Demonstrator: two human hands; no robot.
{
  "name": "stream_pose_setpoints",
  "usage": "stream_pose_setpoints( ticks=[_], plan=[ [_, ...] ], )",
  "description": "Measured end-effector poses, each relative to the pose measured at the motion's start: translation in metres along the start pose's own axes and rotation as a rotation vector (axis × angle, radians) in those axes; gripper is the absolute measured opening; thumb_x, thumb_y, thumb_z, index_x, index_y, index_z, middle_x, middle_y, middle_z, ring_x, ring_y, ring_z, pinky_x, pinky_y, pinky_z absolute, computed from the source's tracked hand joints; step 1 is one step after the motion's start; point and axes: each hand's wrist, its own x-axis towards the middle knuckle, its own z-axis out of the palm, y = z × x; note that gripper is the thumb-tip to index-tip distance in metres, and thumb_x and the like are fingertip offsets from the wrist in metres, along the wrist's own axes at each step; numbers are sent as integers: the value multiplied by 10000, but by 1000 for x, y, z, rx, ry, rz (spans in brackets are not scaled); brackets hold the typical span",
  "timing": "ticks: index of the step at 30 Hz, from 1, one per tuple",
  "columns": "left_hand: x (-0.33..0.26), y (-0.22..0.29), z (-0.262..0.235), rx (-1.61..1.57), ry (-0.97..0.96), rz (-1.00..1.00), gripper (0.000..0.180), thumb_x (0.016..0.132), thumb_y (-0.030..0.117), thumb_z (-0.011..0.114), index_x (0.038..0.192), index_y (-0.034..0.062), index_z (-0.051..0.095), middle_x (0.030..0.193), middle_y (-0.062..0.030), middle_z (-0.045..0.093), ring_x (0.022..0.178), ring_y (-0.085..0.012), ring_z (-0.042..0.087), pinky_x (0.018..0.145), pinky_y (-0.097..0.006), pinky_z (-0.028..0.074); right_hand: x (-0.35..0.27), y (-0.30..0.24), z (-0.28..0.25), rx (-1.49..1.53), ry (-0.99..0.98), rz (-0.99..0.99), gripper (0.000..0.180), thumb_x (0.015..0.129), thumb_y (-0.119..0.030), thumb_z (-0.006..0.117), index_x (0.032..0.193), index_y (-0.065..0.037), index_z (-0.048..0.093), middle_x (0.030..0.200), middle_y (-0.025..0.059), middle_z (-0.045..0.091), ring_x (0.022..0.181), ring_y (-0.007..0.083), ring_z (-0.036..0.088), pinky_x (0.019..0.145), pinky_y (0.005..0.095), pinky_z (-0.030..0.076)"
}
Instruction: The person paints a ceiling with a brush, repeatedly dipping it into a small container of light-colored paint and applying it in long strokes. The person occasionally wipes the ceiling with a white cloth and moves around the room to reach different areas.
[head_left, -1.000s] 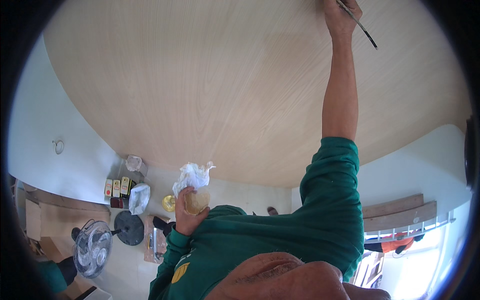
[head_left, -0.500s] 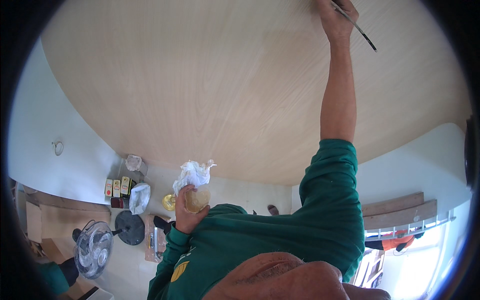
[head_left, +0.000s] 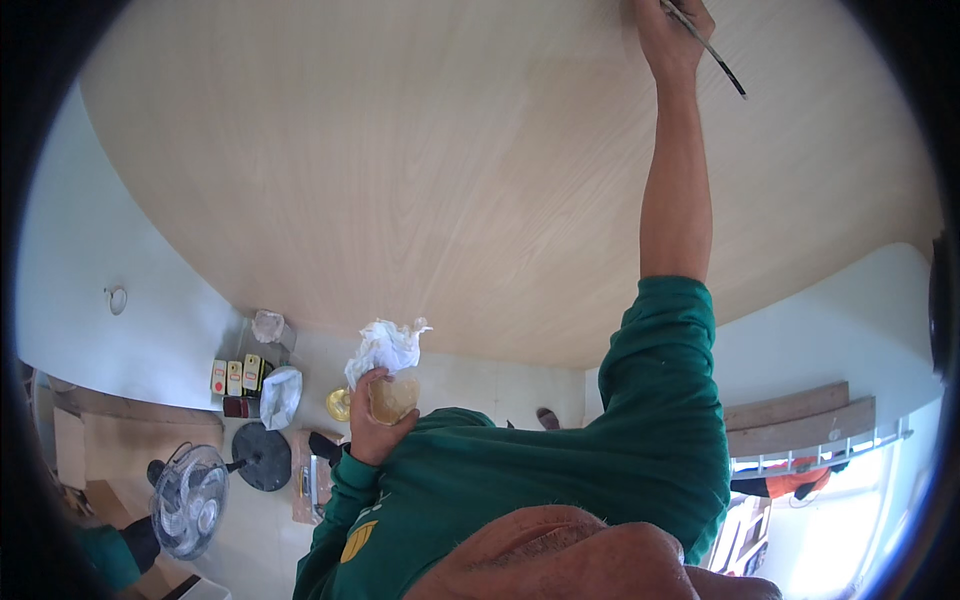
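The wood-grain panel (head_left: 400, 180) is the biggest thing, sweeping from nine o'clock over twelve to three. Its face is pale beige with fine streaks, and a slightly darker patch shows near one o'clock, its edges soft. The green top (head_left: 560, 465) comes next, at about five o'clock, its right sleeve bunched at the elbow, which leaves the forearm bare, perhaps to keep the cuff off the panel. A fan (head_left: 188, 505) stands at eight o'clock on the floor, well apart from the person.

The right hand (head_left: 672, 42) is at one o'clock, at the end of a long reach up beside the panel; whether it touches the surface I cannot tell. Its grip is closed around a thin stick. The left hand (head_left: 376, 430), at seven o'clock, curls its grip around a cup, apparently kept close to the chest for steadiness and easy reach.

A crumpled white cloth (head_left: 388, 345), or perhaps paper, juts out just beyond the left fingers, probably pinned there with the cup. The cup (head_left: 396, 402) looks tan and cloudy. Slimmest is the thin stick (head_left: 722, 68), slanting toward two o'clock, dark at its free end; its other end is hidden.
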Motion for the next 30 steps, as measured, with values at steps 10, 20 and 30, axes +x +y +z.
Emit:
stream_pose_setpoints(
  ticks=[10,20,30],
  plan=[
    [-1,3,-1,24,1,-28,818,668,13,854,1390,65,473,1222,-106,550,1169,-231,567,1040,-375,472,7,11,1,2,4,22,387,873,-266,818,1075,30,674,929,102,713,902,182,664,883,346,516],
    [-1,1,1,-15,7,-33,821,669,2,851,1393,59,469,1227,-102,548,1172,-229,565,1042,-374,471,-1,1,-2,-6,3,35,401,870,-273,823,1083,31,674,935,104,714,909,185,665,889,350,515],
    [-3,3,0,1,3,-36,820,668,0,852,1392,60,472,1224,-103,559,1167,-226,570,1041,-375,472,19,17,-6,6,1,62,415,866,-281,827,1090,32,673,942,107,714,917,188,665,895,354,514]
  ],
)
